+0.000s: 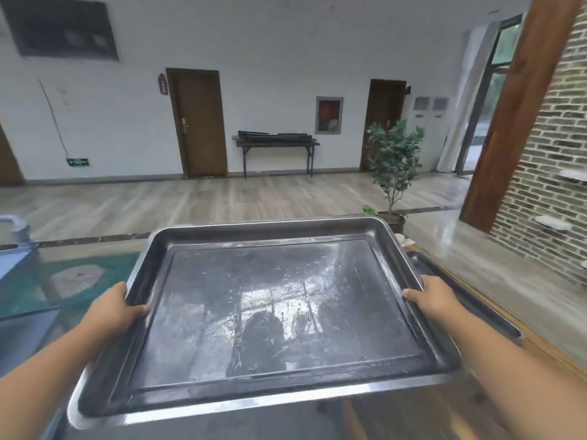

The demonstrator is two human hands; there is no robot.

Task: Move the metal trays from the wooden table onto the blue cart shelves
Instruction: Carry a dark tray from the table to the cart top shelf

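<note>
A large metal tray (270,312), wet and shiny inside, is held level in front of me. My left hand (117,308) grips its left rim with the thumb over the edge. My right hand (435,300) grips the right rim the same way. Under it, at the right, another metal tray (476,300) lies on the wooden table (546,347). A further tray edge (222,423) shows beneath the held tray at the bottom. A blue cart part (16,246) shows at the far left.
A glass surface over green (47,281) lies to the left. A potted plant (394,166) stands beyond the table. A brick wall (552,173) and wooden post rise at the right. A folding table (276,144) with dark trays stands by the far wall.
</note>
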